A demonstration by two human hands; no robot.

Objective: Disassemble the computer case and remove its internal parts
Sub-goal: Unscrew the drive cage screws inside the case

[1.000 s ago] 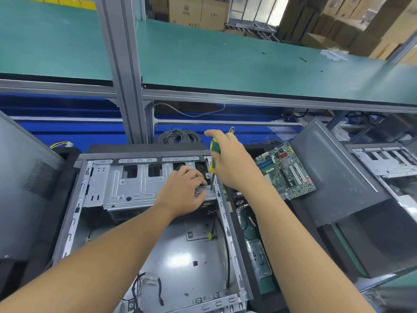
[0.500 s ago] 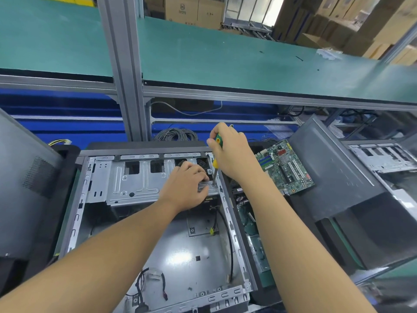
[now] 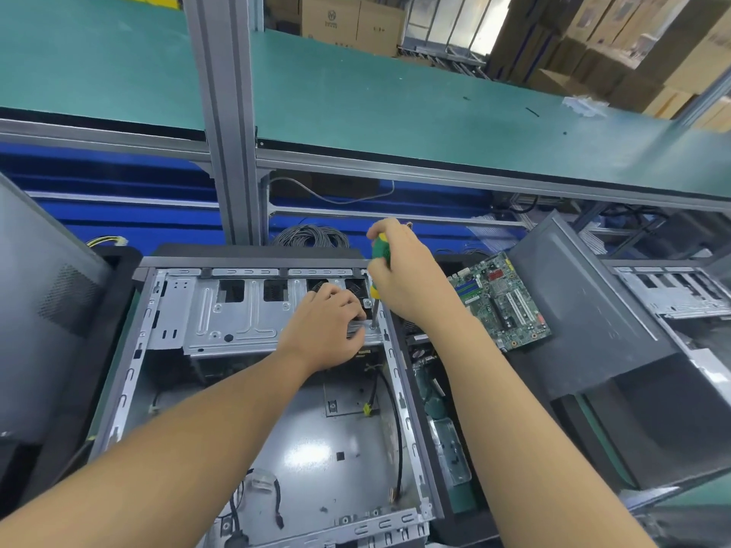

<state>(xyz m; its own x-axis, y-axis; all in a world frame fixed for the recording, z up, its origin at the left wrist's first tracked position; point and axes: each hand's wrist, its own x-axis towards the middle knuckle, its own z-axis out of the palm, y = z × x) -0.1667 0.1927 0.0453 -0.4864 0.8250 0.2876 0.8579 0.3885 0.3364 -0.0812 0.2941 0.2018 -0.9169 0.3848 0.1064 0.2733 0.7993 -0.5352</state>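
Note:
An open grey computer case (image 3: 130, 373) lies flat in front of me, its bare floor showing loose black cables. A silver drive cage (image 3: 237, 318) spans its far end. My left hand (image 3: 328, 330) presses down on the cage's right end, fingers curled over its edge. My right hand (image 3: 407, 278) grips a green and yellow screwdriver (image 3: 380, 255) upright, its shaft tip resting on the cage's right corner just beside my left fingers.
A green motherboard (image 3: 502, 298) lies to the right on a stack of dark case panels (image 3: 593, 310). Another opened case (image 3: 672, 290) sits far right. A grey side panel (image 3: 39, 310) leans at the left. Coiled cables (image 3: 312, 235) lie behind the case, under a green shelf (image 3: 395, 104).
My right hand has shifted slightly around the screwdriver handle while the tip stays on the same corner. My left hand keeps its place on the cage.

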